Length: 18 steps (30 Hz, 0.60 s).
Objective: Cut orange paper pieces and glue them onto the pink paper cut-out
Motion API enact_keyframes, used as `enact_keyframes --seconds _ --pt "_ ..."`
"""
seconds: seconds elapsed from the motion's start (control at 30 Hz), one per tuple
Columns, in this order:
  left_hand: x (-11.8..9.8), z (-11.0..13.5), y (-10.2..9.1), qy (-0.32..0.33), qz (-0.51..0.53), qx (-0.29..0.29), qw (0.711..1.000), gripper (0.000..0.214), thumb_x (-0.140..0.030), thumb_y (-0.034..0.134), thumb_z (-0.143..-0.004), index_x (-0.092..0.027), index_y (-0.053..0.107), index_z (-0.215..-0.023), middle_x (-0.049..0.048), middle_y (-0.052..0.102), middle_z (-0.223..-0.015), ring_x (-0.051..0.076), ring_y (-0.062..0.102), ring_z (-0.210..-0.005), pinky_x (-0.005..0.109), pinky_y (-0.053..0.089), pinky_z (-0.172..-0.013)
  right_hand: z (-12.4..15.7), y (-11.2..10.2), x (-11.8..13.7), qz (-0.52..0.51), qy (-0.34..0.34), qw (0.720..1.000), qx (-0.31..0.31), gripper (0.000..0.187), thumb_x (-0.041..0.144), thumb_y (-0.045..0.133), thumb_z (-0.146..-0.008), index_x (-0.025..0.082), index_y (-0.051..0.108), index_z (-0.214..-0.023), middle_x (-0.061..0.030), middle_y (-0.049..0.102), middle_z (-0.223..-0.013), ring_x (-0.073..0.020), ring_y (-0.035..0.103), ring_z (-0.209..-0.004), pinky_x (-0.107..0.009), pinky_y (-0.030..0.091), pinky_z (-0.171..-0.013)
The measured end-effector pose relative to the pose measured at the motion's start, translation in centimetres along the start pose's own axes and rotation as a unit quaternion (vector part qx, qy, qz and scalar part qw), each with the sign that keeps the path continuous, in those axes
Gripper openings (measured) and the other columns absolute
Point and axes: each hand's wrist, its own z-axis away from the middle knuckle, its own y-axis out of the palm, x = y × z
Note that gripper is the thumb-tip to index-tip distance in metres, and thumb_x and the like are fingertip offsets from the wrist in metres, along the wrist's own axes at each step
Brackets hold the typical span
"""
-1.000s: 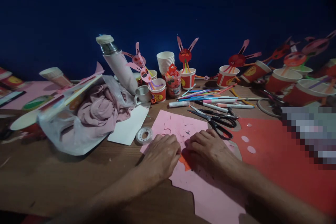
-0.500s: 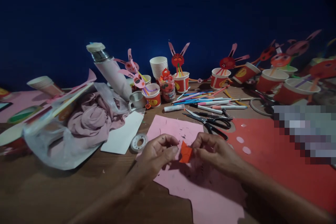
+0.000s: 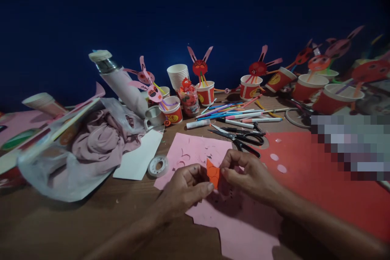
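A small orange paper piece (image 3: 214,175) with drawn curved lines is held upright over the pink paper sheet (image 3: 243,221). My right hand (image 3: 248,174) pinches its right edge between thumb and fingers. My left hand (image 3: 190,185) is closed at its lower left edge, thumb in front and fingers partly hidden behind. Black-handled scissors (image 3: 243,140) lie just beyond my right hand. Left of the pink sheet is a tape roll (image 3: 158,166). Small dark scraps lie scattered on the pink sheet.
Red paper (image 3: 329,195) with pink paper ovals (image 3: 282,168) covers the right side. Several markers (image 3: 234,113) lie behind the scissors. Paper cups with rabbit figures (image 3: 204,93) line the back. At left are a plastic bag (image 3: 61,174), a thermos (image 3: 124,85) and a metal mug (image 3: 154,117).
My left hand has come in to the orange paper piece, its thumb now at the lower edge. The piece has turned slightly in my right hand. The view has shifted a little.
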Motion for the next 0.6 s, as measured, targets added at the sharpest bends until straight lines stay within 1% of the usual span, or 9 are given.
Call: enact_keyframes --seconds 0.1,0.2,0.27,0.33,0.37,0.43,0.53,0.6 --pt "0.0 -0.2 0.4 0.013 -0.007 -0.038 0.999 0.022 -0.031 0.064 -0.067 -0.014 0.055 -0.078 -0.0021 0.053 -0.060 0.006 0.042 -0.048 0.017 0.031 -0.044 0.0 0.1 -0.1 0.002 -0.013 1.000 0.006 0.007 0.017 0.051 -0.071 0.018 0.054 -0.065 0.0048 0.059 -0.053 -0.0081 0.053 -0.047 -0.017 0.035 -0.044" --pt "-0.1 -0.2 0.3 0.022 0.004 -0.080 0.997 0.020 -0.029 0.064 -0.066 -0.015 0.055 -0.075 -0.0051 0.048 -0.052 0.005 0.037 -0.041 0.017 0.028 -0.040 -0.3 -0.5 0.1 -0.018 -0.052 0.998 0.027 0.011 0.022 0.050 -0.076 0.017 0.055 -0.068 0.0033 0.059 -0.058 -0.0085 0.052 -0.052 -0.018 0.037 -0.049" --pt "-0.3 -0.1 0.0 0.033 0.030 -0.103 0.994 0.019 -0.030 0.063 -0.066 -0.016 0.054 -0.075 -0.0052 0.048 -0.051 0.005 0.038 -0.041 0.017 0.027 -0.039 -0.8 -1.5 0.0 -0.009 -0.084 0.996 0.010 0.014 0.026 0.050 -0.078 0.016 0.057 -0.071 0.0012 0.060 -0.065 -0.0102 0.054 -0.060 -0.020 0.041 -0.055" --pt "-0.6 0.0 -0.3 0.060 0.064 -0.132 0.987 0.017 -0.027 0.063 -0.066 -0.016 0.053 -0.074 -0.0047 0.050 -0.053 0.006 0.041 -0.044 0.017 0.030 -0.042 -1.4 -2.7 -0.3 0.027 -0.107 0.993 -0.032 0.015 0.028 0.051 -0.078 0.016 0.058 -0.073 0.0000 0.060 -0.070 -0.0116 0.054 -0.066 -0.022 0.041 -0.060" --pt "-0.8 0.1 -0.5 0.076 0.080 -0.147 0.983 0.016 -0.026 0.064 -0.065 -0.016 0.053 -0.073 -0.0046 0.051 -0.055 0.006 0.042 -0.046 0.017 0.032 -0.044 -1.7 -3.4 -0.6 0.045 -0.110 0.991 -0.056 0.015 0.028 0.051 -0.078 0.016 0.059 -0.073 0.0000 0.060 -0.069 -0.0116 0.053 -0.065 -0.022 0.041 -0.058" --pt "-1.1 0.1 -0.7 0.101 0.100 -0.171 0.975 0.016 -0.022 0.064 -0.063 -0.015 0.053 -0.071 -0.0045 0.052 -0.056 0.006 0.043 -0.048 0.018 0.035 -0.049 -2.2 -4.6 -1.1 0.076 -0.083 0.990 -0.089 0.017 0.030 0.050 -0.078 0.016 0.059 -0.075 0.0010 0.058 -0.064 -0.0105 0.051 -0.056 -0.021 0.038 -0.050" --pt "-1.3 0.1 -0.9 0.110 0.107 -0.191 0.969 0.016 -0.022 0.065 -0.062 -0.015 0.054 -0.071 -0.0044 0.052 -0.056 0.006 0.044 -0.048 0.019 0.037 -0.050 -2.5 -5.8 -1.7 0.122 -0.047 0.986 -0.105 0.022 0.034 0.045 -0.081 0.017 0.058 -0.076 0.0025 0.055 -0.054 -0.0103 0.049 -0.046 -0.020 0.035 -0.043" --pt "-1.3 0.0 -1.0 0.111 0.115 -0.200 0.967 0.018 -0.022 0.065 -0.061 -0.015 0.054 -0.072 -0.0041 0.053 -0.058 0.006 0.044 -0.048 0.020 0.037 -0.049 -2.5 -6.0 -1.8 0.209 -0.048 0.970 -0.114 0.022 0.033 0.044 -0.082 0.018 0.059 -0.077 0.0013 0.058 -0.056 -0.0115 0.053 -0.049 -0.020 0.035 -0.043"
